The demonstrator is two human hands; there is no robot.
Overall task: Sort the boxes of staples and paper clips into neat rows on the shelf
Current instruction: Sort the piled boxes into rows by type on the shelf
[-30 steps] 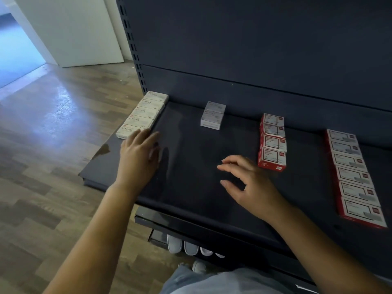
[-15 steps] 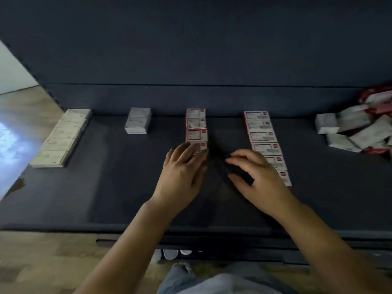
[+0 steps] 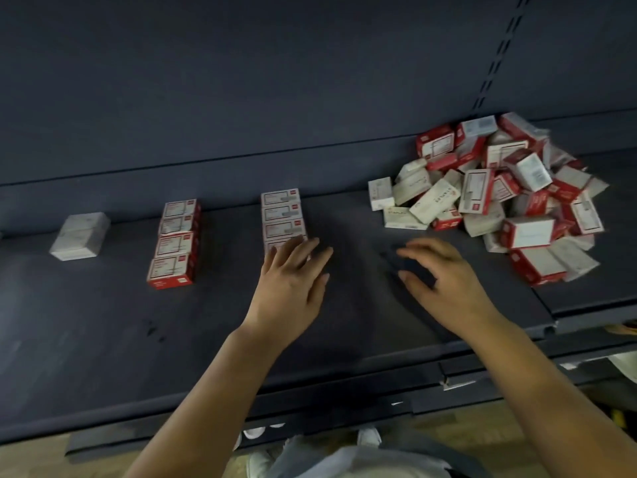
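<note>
While my left hand (image 3: 293,288) lay flat with fingers (image 3: 303,250) straight over the near end of a red-box row (image 3: 282,219), my right hand (image 3: 444,288) hovered with fingers spread and holding nothing, the loose pile of boxes (image 3: 499,198) just beyond it on the shelf (image 3: 103,339).

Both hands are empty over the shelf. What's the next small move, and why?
Probably reach the right hand to the pile and pick one loose box at its near-left edge. Both hands are open and hold nothing, the left hand covers the near end of a row, and the pile is unsorted.
</note>
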